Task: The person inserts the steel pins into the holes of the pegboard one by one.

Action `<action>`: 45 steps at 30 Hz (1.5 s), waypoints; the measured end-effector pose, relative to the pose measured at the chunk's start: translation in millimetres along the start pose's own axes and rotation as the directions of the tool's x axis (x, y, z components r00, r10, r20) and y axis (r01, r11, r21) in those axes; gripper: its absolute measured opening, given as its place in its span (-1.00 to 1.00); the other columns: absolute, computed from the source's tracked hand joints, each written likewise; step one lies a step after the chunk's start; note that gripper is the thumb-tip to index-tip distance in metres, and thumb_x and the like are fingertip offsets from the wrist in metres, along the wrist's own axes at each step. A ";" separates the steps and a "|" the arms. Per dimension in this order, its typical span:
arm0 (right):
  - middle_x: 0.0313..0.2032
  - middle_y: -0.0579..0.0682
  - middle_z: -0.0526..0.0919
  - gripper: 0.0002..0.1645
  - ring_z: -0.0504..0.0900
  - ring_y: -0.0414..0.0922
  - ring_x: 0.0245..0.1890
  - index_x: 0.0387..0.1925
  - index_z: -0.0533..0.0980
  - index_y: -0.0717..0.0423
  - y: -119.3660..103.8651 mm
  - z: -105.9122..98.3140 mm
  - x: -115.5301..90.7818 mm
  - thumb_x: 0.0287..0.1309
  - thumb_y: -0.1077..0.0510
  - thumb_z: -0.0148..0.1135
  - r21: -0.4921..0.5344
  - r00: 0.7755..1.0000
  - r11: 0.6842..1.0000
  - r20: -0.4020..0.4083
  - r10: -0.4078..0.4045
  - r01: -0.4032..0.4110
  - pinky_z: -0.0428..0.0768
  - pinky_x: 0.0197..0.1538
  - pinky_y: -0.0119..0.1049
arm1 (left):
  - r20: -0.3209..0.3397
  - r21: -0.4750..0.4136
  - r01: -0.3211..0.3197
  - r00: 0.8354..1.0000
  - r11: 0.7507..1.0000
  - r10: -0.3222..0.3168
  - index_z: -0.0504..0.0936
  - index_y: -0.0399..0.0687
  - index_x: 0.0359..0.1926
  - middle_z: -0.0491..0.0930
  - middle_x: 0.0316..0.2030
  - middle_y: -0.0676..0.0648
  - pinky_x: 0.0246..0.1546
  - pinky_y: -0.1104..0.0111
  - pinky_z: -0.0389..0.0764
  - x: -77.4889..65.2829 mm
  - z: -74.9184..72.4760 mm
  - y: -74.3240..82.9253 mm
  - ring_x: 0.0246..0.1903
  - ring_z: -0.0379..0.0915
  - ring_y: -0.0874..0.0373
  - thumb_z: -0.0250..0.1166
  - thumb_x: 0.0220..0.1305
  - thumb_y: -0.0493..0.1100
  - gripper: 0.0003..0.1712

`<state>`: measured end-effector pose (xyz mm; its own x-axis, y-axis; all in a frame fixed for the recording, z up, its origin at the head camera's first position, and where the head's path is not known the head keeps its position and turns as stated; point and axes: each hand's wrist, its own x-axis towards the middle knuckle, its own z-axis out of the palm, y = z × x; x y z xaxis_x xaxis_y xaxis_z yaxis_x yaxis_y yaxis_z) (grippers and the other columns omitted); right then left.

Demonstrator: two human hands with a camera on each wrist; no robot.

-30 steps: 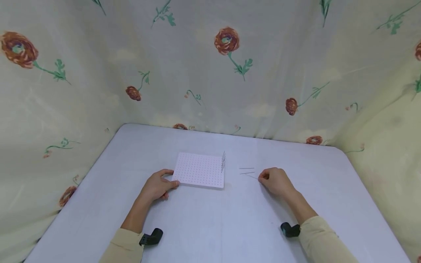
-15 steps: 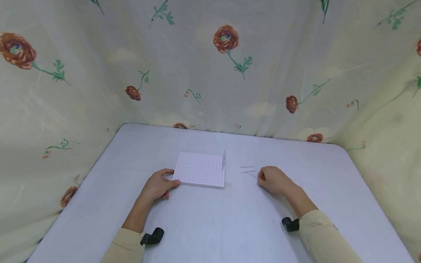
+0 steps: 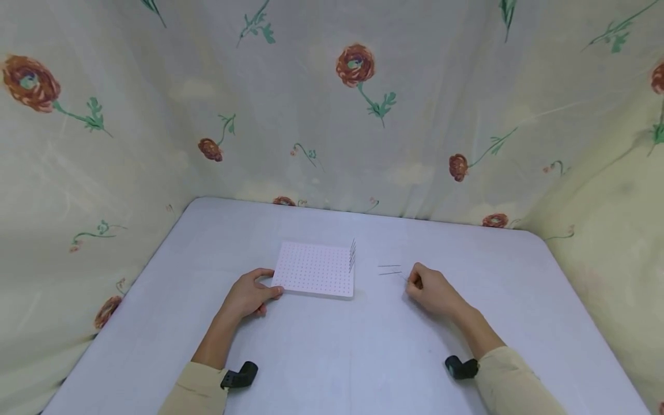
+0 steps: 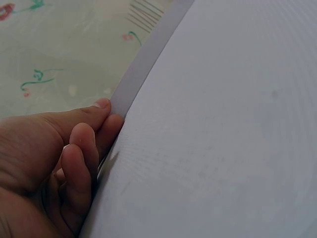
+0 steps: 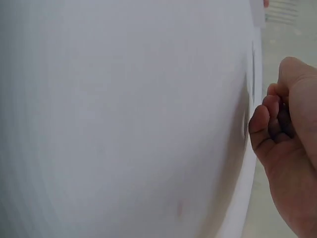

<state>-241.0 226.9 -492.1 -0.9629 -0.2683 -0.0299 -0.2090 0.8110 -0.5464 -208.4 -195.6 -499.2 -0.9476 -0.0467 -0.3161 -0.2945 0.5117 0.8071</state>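
A white board with a grid of small holes (image 3: pixel 313 268) lies on the table. My left hand (image 3: pixel 248 295) holds its near left corner, with the thumb on the front edge and the index finger at the left side. In the left wrist view the left fingertips (image 4: pixel 103 104) meet the board's edge (image 4: pixel 138 74). Several thin dark pins (image 3: pixel 352 256) stand in a row along the board's right side. My right hand (image 3: pixel 434 293) is right of the board, fingers curled, pinching a thin pin (image 3: pixel 403 277) whose short end shows. Two similar pins (image 3: pixel 389 266) lie just left of it.
The table (image 3: pixel 321 357) is covered in white cloth. A flower-patterned curtain (image 3: pixel 311 104) encloses its back and sides. Black wrist devices sit at the left cuff (image 3: pixel 240 374) and the right cuff (image 3: pixel 460 367).
Less of the pin shows beyond my right fingertips, and the right fingers have shifted their grip on it. My left hand and the board stay in place.
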 end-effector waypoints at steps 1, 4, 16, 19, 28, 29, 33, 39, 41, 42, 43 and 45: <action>-0.47 -0.06 0.50 -0.96 0.42 -0.17 -0.44 -0.30 0.44 0.11 -2.0 0.8 -0.8 0.26 0.23 0.14 0.028 1.000 1.000 -0.007 0.004 -0.004 0.39 -0.37 -0.36 | -0.002 -0.002 -0.001 1.000 1.000 0.001 0.42 -0.10 0.41 0.71 -0.53 -0.01 -0.70 0.44 0.34 0.1 0.4 -0.2 -0.81 0.34 0.24 0.47 0.25 -0.07 -0.25; -0.43 -0.05 0.54 -0.96 0.45 -0.16 -0.40 -0.29 0.47 0.09 -8.2 1.8 -1.4 0.27 0.21 0.18 0.097 0.999 0.995 -0.036 -0.003 0.006 0.42 -0.35 -0.37 | -0.009 -0.006 -0.007 1.000 1.000 0.007 0.43 -0.10 0.40 0.72 -0.53 -0.01 -0.70 0.44 0.34 0.5 1.3 -0.6 -0.81 0.34 0.24 0.47 0.25 -0.07 -0.25; -0.09 0.09 0.72 -0.79 0.57 -0.12 -0.16 -0.03 0.63 0.16 -23.3 -4.1 3.3 0.43 0.16 0.19 0.249 0.999 0.968 -0.039 0.025 -0.015 0.55 -0.14 -0.43 | -0.005 -0.001 0.005 1.000 1.000 -0.005 0.43 -0.09 0.40 0.72 -0.53 0.00 -0.69 0.43 0.36 -1.2 1.2 -1.4 -0.80 0.34 0.24 0.47 0.25 -0.07 -0.26; -0.11 0.14 0.72 -0.76 0.56 -0.12 -0.20 -0.04 0.63 0.15 -26.3 -5.2 4.9 0.44 0.07 0.22 0.286 0.997 0.958 -0.057 0.049 -0.030 0.55 -0.20 -0.42 | 0.003 -0.005 0.008 1.000 1.000 -0.008 0.43 -0.11 0.40 0.72 -0.52 0.00 -0.69 0.44 0.36 -2.0 0.8 -2.2 -0.81 0.34 0.24 0.47 0.26 -0.07 -0.26; -0.20 0.15 0.73 -0.65 0.65 -0.16 -0.24 -0.04 0.65 0.17 -36.5 -5.8 10.8 0.38 -0.04 0.30 0.425 0.991 0.905 -0.109 0.081 -0.027 0.63 -0.15 -0.38 | 0.002 -0.007 0.001 1.000 1.000 -0.001 0.43 -0.11 0.40 0.73 -0.51 0.02 -0.69 0.44 0.37 -1.4 0.1 -2.0 -0.81 0.35 0.24 0.47 0.25 -0.07 -0.26; -0.17 0.14 0.74 -0.65 0.67 -0.20 -0.24 -0.02 0.65 0.17 -38.6 -5.8 11.7 0.38 -0.02 0.30 0.446 0.991 0.895 -0.113 0.078 -0.020 0.66 -0.11 -0.36 | 0.000 -0.008 0.000 1.000 1.000 0.000 0.43 -0.11 0.40 0.73 -0.51 0.02 -0.69 0.44 0.36 -1.2 0.2 -1.6 -0.81 0.35 0.24 0.47 0.25 -0.07 -0.26; -0.01 0.24 0.74 -0.66 0.74 -0.26 -0.23 0.04 0.65 0.25 -47.5 -5.3 15.4 0.36 0.11 0.32 0.541 0.991 0.841 -0.116 0.071 0.003 0.72 0.00 -0.25 | -0.001 -0.010 -0.002 1.000 1.000 0.002 0.43 -0.11 0.40 0.73 -0.52 0.01 -0.70 0.44 0.36 -0.4 1.4 -0.8 -0.81 0.34 0.24 0.47 0.26 -0.07 -0.26; -0.03 0.22 0.76 -0.60 0.78 0.05 -0.16 0.07 0.66 0.25 -64.5 -1.2 21.1 0.31 0.10 0.38 0.558 0.979 0.830 -0.174 0.108 0.008 0.73 -0.09 -0.34 | -0.003 -0.005 0.002 1.000 1.000 -0.002 0.43 -0.11 0.40 0.71 -0.53 -0.01 -0.70 0.44 0.35 -1.3 0.8 0.8 -0.81 0.33 0.24 0.46 0.26 -0.08 -0.26; -0.05 0.22 0.77 -0.60 0.77 0.12 -0.16 0.08 0.67 0.22 -70.6 1.1 22.6 0.30 0.08 0.39 0.542 0.973 0.841 -0.201 0.118 0.010 0.73 -0.10 -0.30 | -0.005 -0.003 -0.003 1.000 1.000 0.003 0.43 -0.11 0.40 0.72 -0.52 -0.01 -0.70 0.44 0.34 -1.9 0.1 1.8 -0.82 0.33 0.24 0.46 0.26 -0.08 -0.26; -0.06 0.22 0.78 -0.60 0.77 0.13 -0.16 0.09 0.66 0.22 -73.3 2.3 23.1 0.30 0.09 0.39 0.534 0.970 0.846 -0.214 0.119 0.014 0.74 -0.10 -0.28 | -0.005 -0.003 -0.004 1.000 1.000 0.004 0.43 -0.12 0.40 0.72 -0.52 -0.01 -0.70 0.44 0.34 -2.1 0.0 2.4 -0.82 0.33 0.24 0.46 0.26 -0.08 -0.26; -0.07 0.22 0.78 -0.60 0.77 0.12 -0.17 0.10 0.67 0.21 -75.4 3.9 23.6 0.30 0.09 0.39 0.523 0.967 0.852 -0.226 0.120 0.017 0.74 -0.11 -0.28 | -0.005 -0.005 -0.001 1.000 1.000 0.001 0.43 -0.11 0.40 0.72 -0.52 -0.02 -0.70 0.44 0.34 -2.1 0.0 2.9 -0.82 0.33 0.24 0.46 0.26 -0.08 -0.27; -0.10 0.20 0.79 -0.60 0.78 0.06 -0.22 0.11 0.66 0.17 -79.4 6.9 24.4 0.29 0.12 0.39 0.503 0.961 0.864 -0.250 0.117 0.026 0.73 -0.14 -0.30 | -0.005 -0.007 -0.004 1.000 1.000 0.004 0.43 -0.11 0.40 0.72 -0.52 -0.01 -0.70 0.45 0.34 -2.9 -0.2 3.9 -0.81 0.33 0.25 0.46 0.26 -0.08 -0.26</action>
<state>-246.7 152.3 -455.2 -0.9926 -0.0329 0.1166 -0.1193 0.4321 -0.8939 -206.8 -193.6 -495.0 -0.9492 -0.0488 -0.3108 -0.2917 0.5061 0.8117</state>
